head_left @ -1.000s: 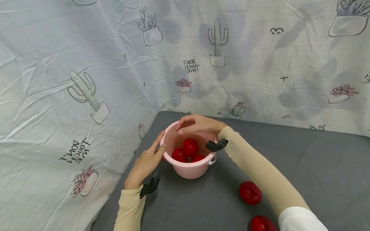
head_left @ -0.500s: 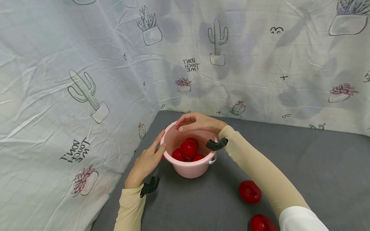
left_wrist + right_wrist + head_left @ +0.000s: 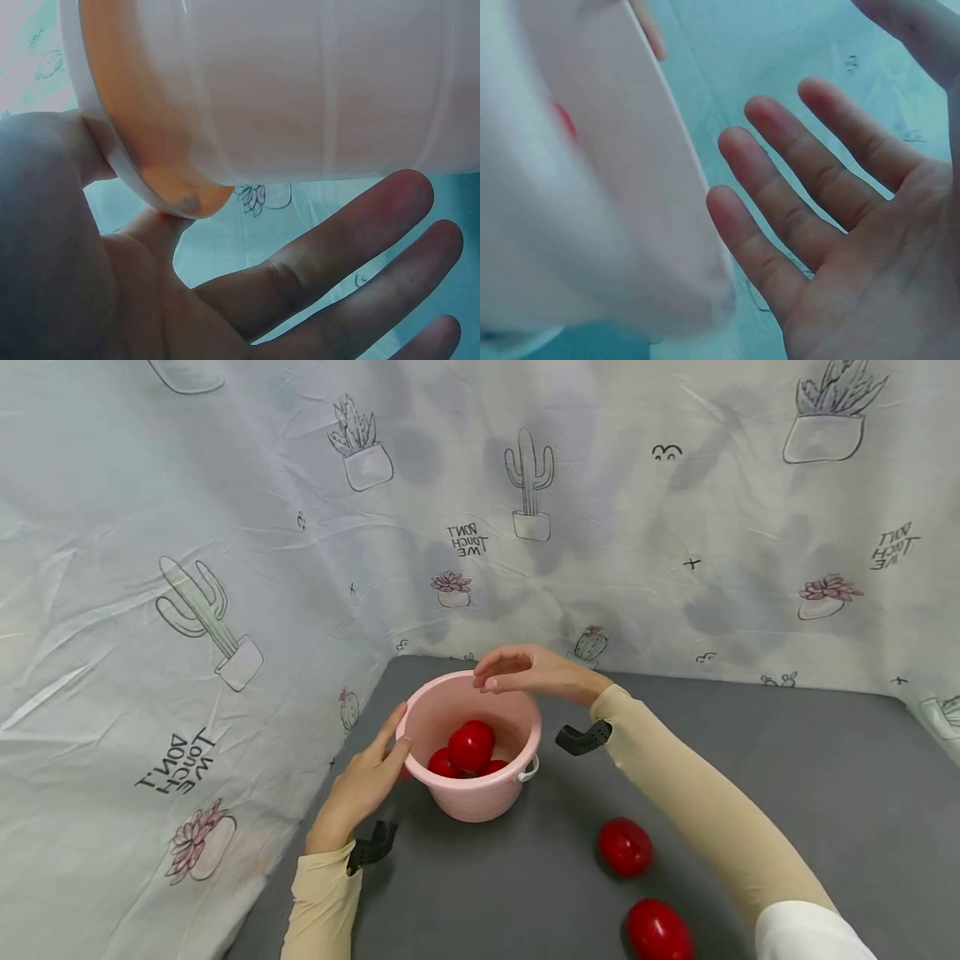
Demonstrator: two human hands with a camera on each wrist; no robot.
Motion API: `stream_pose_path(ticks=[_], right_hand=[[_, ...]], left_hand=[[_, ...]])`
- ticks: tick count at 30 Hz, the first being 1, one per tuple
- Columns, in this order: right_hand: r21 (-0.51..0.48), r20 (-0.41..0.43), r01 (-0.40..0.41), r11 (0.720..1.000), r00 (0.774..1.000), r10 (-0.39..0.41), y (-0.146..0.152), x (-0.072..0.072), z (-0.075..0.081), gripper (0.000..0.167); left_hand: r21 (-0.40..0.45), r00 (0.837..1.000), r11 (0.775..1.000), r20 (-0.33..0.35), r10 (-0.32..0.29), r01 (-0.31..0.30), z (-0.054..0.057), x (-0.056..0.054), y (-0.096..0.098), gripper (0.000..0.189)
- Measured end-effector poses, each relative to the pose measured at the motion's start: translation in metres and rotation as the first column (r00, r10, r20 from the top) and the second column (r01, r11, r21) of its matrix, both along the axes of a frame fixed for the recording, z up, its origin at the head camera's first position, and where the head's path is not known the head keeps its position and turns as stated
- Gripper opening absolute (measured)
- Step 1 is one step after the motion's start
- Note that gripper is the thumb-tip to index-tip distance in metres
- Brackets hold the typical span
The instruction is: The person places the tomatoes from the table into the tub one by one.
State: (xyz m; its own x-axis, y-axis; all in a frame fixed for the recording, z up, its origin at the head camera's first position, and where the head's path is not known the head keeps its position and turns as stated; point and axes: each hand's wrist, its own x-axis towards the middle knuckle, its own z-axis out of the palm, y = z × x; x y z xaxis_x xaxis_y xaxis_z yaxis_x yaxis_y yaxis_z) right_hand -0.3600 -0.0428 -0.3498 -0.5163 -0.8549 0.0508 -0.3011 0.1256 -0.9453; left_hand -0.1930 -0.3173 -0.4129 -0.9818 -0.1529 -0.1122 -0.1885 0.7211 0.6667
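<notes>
Bucket, one; fruits inside, four.

"What carries everything?"
"A grey surface, with a pink bucket standing on it."
"What else lies there?"
"A glossy red object, apart from the bucket, and a second red object near the first."

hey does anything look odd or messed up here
The lettering on the cloth behind the bucket looks odd: it reads backwards, as if mirrored. No damage shows on the bucket or red objects.
</notes>
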Motion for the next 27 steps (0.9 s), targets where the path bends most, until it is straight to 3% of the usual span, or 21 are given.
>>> stream_pose_path(ticks=[6, 10, 15, 21, 23, 27], right_hand=[[-0.084, -0.002, -0.049, 0.995, 0.999, 0.049, 0.047, 0.037, -0.001, 0.042], [-0.082, -0.003, -0.077, 0.994, 0.997, 0.077, 0.081, 0.063, -0.015, 0.035], [-0.13, 0.053, 0.001, 0.992, 0.999, 0.006, 0.129, 0.093, -0.048, 0.027], [-0.246, 0.15, 0.138, 0.959, 0.983, -0.103, 0.174, 0.134, -0.098, 0.025], [-0.231, 0.14, 0.156, 0.96, 0.982, -0.126, 0.181, 0.146, -0.112, 0.026], [-0.21, 0.038, 0.171, 0.963, 0.985, -0.167, 0.19, 0.166, -0.129, 0.028]], left_hand=[[0.0, 1.0, 1.0, 0.022, -0.016, 0.016, 0.002, 0.0, -0.002, 0.054], [0.02, 0.999, 0.999, 0.029, -0.032, 0.031, 0.003, 0.001, 0.0, 0.054], [0.034, 0.999, 0.998, 0.017, -0.049, 0.049, 0.004, 0.001, 0.002, 0.055], [0.048, 0.998, 0.997, 0.01, -0.056, 0.055, 0.005, 0.001, 0.002, 0.055], [0.048, 0.998, 0.997, 0.005, -0.057, 0.056, 0.005, 0.001, 0.002, 0.054], [0.05, 0.998, 0.996, -0.006, -0.069, 0.069, 0.006, 0.001, 0.006, 0.055]])
